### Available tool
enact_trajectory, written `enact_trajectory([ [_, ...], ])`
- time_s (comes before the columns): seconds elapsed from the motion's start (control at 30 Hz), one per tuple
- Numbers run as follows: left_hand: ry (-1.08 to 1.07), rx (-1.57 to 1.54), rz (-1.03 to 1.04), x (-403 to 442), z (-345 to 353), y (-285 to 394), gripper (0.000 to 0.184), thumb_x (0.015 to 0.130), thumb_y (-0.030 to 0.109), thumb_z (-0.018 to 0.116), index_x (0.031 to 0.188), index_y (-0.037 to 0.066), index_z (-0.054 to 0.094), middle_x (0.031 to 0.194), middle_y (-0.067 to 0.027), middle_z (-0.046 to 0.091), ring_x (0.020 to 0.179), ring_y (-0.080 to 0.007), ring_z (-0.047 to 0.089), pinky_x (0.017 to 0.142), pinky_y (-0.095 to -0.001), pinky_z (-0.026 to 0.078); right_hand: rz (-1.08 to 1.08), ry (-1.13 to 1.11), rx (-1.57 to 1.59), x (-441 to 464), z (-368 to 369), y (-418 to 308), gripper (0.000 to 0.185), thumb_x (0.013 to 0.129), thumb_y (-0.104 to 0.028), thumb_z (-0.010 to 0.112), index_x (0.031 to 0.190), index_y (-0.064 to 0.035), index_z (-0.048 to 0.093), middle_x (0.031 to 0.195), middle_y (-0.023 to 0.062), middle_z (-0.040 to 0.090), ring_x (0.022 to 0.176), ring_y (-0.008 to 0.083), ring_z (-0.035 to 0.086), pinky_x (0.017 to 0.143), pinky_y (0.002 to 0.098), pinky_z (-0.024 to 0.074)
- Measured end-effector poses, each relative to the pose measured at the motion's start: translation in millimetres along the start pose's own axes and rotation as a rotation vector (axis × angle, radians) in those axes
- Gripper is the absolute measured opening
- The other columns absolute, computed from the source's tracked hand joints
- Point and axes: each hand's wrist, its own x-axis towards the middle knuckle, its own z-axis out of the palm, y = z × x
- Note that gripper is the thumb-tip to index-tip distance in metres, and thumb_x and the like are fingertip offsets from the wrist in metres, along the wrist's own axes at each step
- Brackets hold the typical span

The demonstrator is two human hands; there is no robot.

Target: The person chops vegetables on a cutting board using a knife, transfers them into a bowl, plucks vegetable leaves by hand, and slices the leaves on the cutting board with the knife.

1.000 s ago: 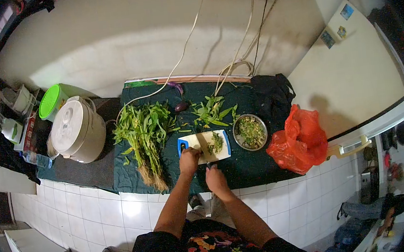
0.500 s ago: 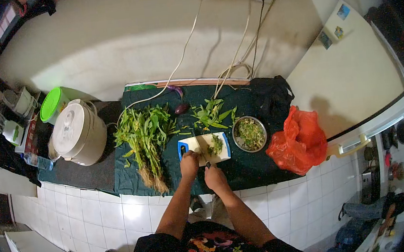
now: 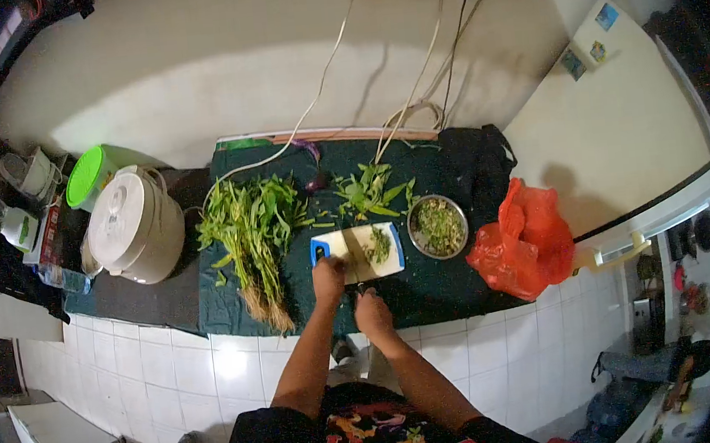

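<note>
In the head view a white cutting board (image 3: 347,241) with blue ends lies near the front of the table. My left hand (image 3: 329,280) is closed at its lower left corner; what its fingers hold is hidden. My right hand (image 3: 372,312) grips a knife (image 3: 360,288) by its dark handle, just below the board; the blade is hard to make out. Chopped greens (image 3: 379,245) lie on the board's right part. Beside it stands a metal bowl (image 3: 438,227) of cut vegetables. A large bunch of leafy greens with roots (image 3: 255,231) lies left of the board.
Loose leaves (image 3: 367,193) and a purple eggplant (image 3: 315,181) lie behind the board. A red plastic bag (image 3: 524,244) sits at the right, near a dark bag (image 3: 482,162). A white rice cooker (image 3: 135,230) and a green-lidded tub (image 3: 87,177) stand at the left. Cables hang behind.
My right hand has drawn slightly down and left with the knife, toward the board's front edge. My left hand stays near the board's lower left corner. The view has shifted slightly.
</note>
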Motion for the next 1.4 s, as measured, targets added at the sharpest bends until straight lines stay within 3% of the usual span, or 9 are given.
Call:
enact_trajectory([
  [0.07, -0.012, 0.034, -0.09, 1.0, -7.4, 12.0, 0.013, 0.078, 0.006, 0.065, 0.086, 0.006, 0.075, 0.084, -0.0206, 0.065, 0.077, -0.038, 0.065, 0.072, -0.0445, 0.052, 0.065, -0.01, 0.041, -1.3, 12.9, 8.0, 0.035, 0.099, -0.027, 0.048, 0.105, 0.0077, 0.053, 0.089, 0.0317, 0.065, 0.087, 0.047, 0.065, 0.075, 0.0535, 0.053],
  [0.27, 0.083, -0.035, -0.015, -3.5, -10.1, 11.4, 0.012, 0.076, 0.005, 0.065, 0.086, 0.004, 0.073, 0.086, -0.018, 0.066, 0.082, -0.0373, 0.066, 0.075, -0.0424, 0.054, -0.123, -0.011, -0.04, 9.9, -32.5, -26.9, 0.036, 0.099, -0.028, 0.047, 0.105, 0.0079, 0.052, 0.088, 0.0323, 0.065, 0.085, 0.0485, 0.064, 0.074, 0.0544, 0.0526],
  [0.4, 0.07, -0.017, -0.072, -7.0, -9.5, 10.5, 0.014, 0.077, 0.005, 0.065, 0.089, 0.004, 0.073, 0.09, -0.0178, 0.066, 0.084, -0.0375, 0.066, 0.076, -0.043, 0.054, 0.024, 0.06, -0.023, -7.0, -1.5, -11.0, 0.041, 0.099, -0.032, 0.047, 0.101, 0.0083, 0.056, 0.088, 0.0327, 0.065, 0.086, 0.0483, 0.065, 0.074, 0.0535, 0.0534],
  [0.67, -0.041, 0.115, -0.069, -7.7, -11.2, 8.6, 0.015, 0.083, 0.016, 0.064, 0.091, 0.006, 0.072, 0.094, -0.016, 0.064, 0.085, -0.0396, 0.065, 0.074, -0.0481, 0.053, -0.103, -0.012, -0.075, 5.0, -29.8, -31.0, 0.04, 0.099, -0.031, 0.047, 0.103, 0.0083, 0.054, 0.087, 0.0323, 0.066, 0.083, 0.049, 0.065, 0.075, 0.0555, 0.0531],
  [0.8, -0.044, 0.15, -0.114, -11.6, -13.9, 16.9, 0.017, 0.086, 0.019, 0.061, 0.091, 0.007, 0.072, 0.095, -0.0147, 0.064, 0.087, -0.0385, 0.065, 0.074, -0.0489, 0.054, -0.057, 0.127, -0.009, -11.4, 6.4, -12.5, 0.039, 0.099, -0.03, 0.048, 0.101, 0.008, 0.053, 0.087, 0.0338, 0.065, 0.081, 0.049, 0.065, 0.074, 0.0547, 0.0538],
  [0.9, -0.051, 0.221, 0.014, -16.7, -16.0, 12.5, 0.018, 0.087, 0.018, 0.058, 0.092, 0.007, 0.072, 0.098, -0.0133, 0.064, 0.09, -0.0372, 0.065, 0.075, -0.0483, 0.054, -0.066, 0.11, -0.028, -5.1, 3.6, -12.7, 0.039, 0.099, -0.031, 0.047, 0.104, 0.0063, 0.054, 0.088, 0.0335, 0.065, 0.083, 0.0489, 0.066, 0.074, 0.055, 0.0535],
  [1.27, -0.033, 0.39, 0.018, -12.6, -30.2, 17.7, 0.021, 0.08, 0.007, 0.06, 0.092, 0.011, 0.077, 0.101, -0.0097, 0.066, 0.096, -0.0317, 0.061, 0.086, -0.0405, 0.051, 0.053, 0.04, -0.032, -8.3, 11.6, -15.0, 0.036, 0.1, -0.031, 0.045, 0.105, 0.0044, 0.053, 0.096, 0.0317, 0.065, 0.089, 0.0485, 0.065, 0.078, 0.0556, 0.0522],
  [1.33, 0.008, 0.221, 0.051, -7.8, -22.9, 4.3, 0.019, 0.079, 0.006, 0.062, 0.09, 0.011, 0.077, 0.101, -0.0109, 0.067, 0.094, -0.0323, 0.063, 0.085, -0.0404, 0.053, 0.023, 0.058, -0.046, -10.1, -5.6, -30.0, 0.036, 0.1, -0.03, 0.045, 0.105, 0.0046, 0.054, 0.097, 0.0321, 0.065, 0.09, 0.0485, 0.065, 0.078, 0.0557, 0.0522],
  [1.4, -0.113, 0.163, -0.108, 1.8, -23.3, 1.6, 0.017, 0.076, 0.008, 0.069, 0.09, 0.01, 0.077, 0.096, -0.0131, 0.068, 0.088, -0.0338, 0.066, 0.08, -0.0415, 0.054, 0.04, 0.033, -0.031, -8.9, -18.8, -44.9, 0.035, 0.1, -0.029, 0.045, 0.104, 0.0053, 0.055, 0.098, 0.0323, 0.065, 0.091, 0.0484, 0.064, 0.08, 0.0551, 0.0522],
])
